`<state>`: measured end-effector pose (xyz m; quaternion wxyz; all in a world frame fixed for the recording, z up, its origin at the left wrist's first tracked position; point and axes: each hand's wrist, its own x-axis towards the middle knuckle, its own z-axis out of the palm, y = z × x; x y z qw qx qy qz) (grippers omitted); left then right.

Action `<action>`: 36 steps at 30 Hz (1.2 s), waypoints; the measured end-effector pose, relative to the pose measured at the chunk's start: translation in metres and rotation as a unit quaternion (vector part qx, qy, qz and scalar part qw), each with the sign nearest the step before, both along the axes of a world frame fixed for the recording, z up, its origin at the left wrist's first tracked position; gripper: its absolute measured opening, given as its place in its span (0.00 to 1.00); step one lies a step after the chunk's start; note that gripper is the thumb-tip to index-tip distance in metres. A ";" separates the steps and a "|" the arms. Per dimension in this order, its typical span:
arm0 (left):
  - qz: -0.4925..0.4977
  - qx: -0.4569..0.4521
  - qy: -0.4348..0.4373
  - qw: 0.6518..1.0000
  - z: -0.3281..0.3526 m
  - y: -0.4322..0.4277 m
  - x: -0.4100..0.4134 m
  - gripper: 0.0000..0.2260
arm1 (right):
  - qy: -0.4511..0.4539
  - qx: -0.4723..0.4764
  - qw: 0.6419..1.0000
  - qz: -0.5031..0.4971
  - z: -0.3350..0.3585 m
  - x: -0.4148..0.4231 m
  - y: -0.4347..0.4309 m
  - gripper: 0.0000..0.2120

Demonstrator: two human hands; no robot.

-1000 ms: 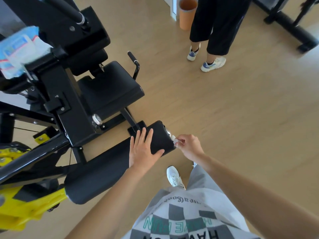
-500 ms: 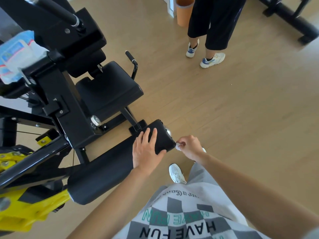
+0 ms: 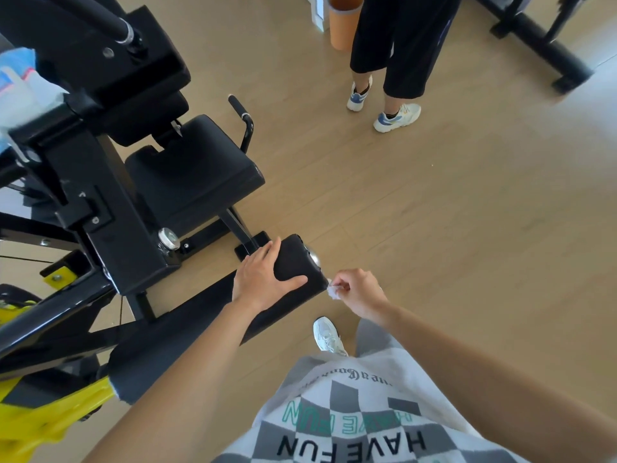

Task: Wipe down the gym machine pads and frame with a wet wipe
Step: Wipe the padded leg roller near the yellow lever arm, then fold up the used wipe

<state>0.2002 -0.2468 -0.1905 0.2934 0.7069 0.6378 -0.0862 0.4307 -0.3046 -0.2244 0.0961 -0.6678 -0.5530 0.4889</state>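
Two hands are at work with one wet wipe, a small crumpled white scrap, mostly hidden in the fingers. The right hand pinches it between the thumb and curled fingertips, just beside the near corner of the long pad's free end; whether the wipe touches the pad cannot be told. The left hand lies flat on top of that pad near the same end, fingers straight and together, thumb spread along the near side, holding nothing. Two black pads show plainly. The long pad is round, matte and dusty grey toward its far end, with one shiny metal cap on the free end. The square seat pad behind it is smooth and darker. The frame is glossy black steel, with one silver knob, one curved handle beside the seat, and yellow parts at the lower left. One blue and white pack of wipes sits on the frame at the far left, blurred. On the wooden floor one white shoe of the wearer shows below the pad. A second person stands farther off in two white and blue sneakers, next to one orange bin, and one other black machine stands at the upper right.
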 end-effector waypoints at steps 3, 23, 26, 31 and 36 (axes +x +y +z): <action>0.029 -0.060 -0.036 0.997 -0.002 0.014 -0.005 0.47 | -0.021 -0.011 0.999 0.042 0.004 0.012 0.003 0.08; 0.222 -0.085 -0.327 0.915 0.038 0.141 0.223 0.08 | 0.303 -0.085 0.929 -0.196 0.049 0.183 0.193 0.12; 0.246 -0.065 -0.309 0.916 0.042 0.171 0.248 0.06 | 0.285 -0.083 0.939 -0.173 0.058 0.208 0.232 0.12; 0.318 -0.032 -0.307 0.896 0.050 0.230 0.278 0.02 | 0.324 -0.113 0.926 -0.159 0.071 0.240 0.296 0.18; 0.352 -0.028 -0.340 0.872 0.049 0.309 0.287 0.02 | 0.254 -0.064 0.955 -0.138 0.072 0.238 0.375 0.12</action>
